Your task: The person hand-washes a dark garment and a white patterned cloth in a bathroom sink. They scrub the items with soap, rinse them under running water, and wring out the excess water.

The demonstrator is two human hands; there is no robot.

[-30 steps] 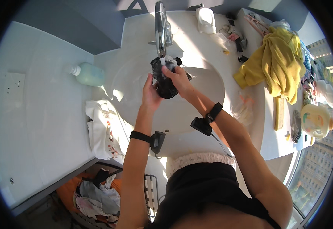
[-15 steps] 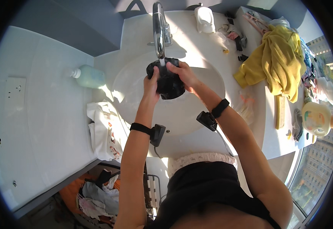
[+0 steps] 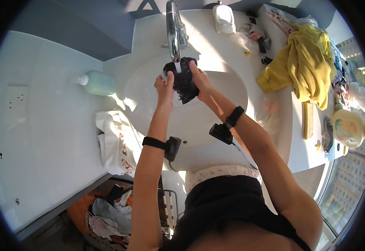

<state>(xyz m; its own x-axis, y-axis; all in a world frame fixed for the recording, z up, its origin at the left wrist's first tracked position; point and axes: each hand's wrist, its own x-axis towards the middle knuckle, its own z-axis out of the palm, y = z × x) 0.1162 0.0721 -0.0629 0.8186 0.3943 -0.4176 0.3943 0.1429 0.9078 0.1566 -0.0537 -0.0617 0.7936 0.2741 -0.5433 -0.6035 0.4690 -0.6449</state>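
A wet black cloth [image 3: 184,82] is stretched between my two hands under the chrome faucet [image 3: 172,33], and water runs onto its upper part. My left hand [image 3: 164,88] grips the cloth's left side, thumb on top. On the right side my right hand [image 3: 201,79] is closed on it, with the thumb up near its top corner. The fingers beneath the cloth are partly hidden. Below lies the white oval sink basin [image 3: 149,121], sunlit at its left and far edges.
Left of the basin stand a pale green bottle [image 3: 99,83] and a white printed bag [image 3: 111,144]. At right are a yellow garment [image 3: 303,62], a brush-like wooden block [image 3: 308,120] and a cream jug [image 3: 346,127]. A white dispenser [image 3: 224,19] stands behind; a laundry basket [image 3: 78,209] sits below.
The cloth has been squeezed narrower and turned, its lower end now tapering. My right hand has shifted slightly left and its wrist has rotated; my left hand has moved slightly left.
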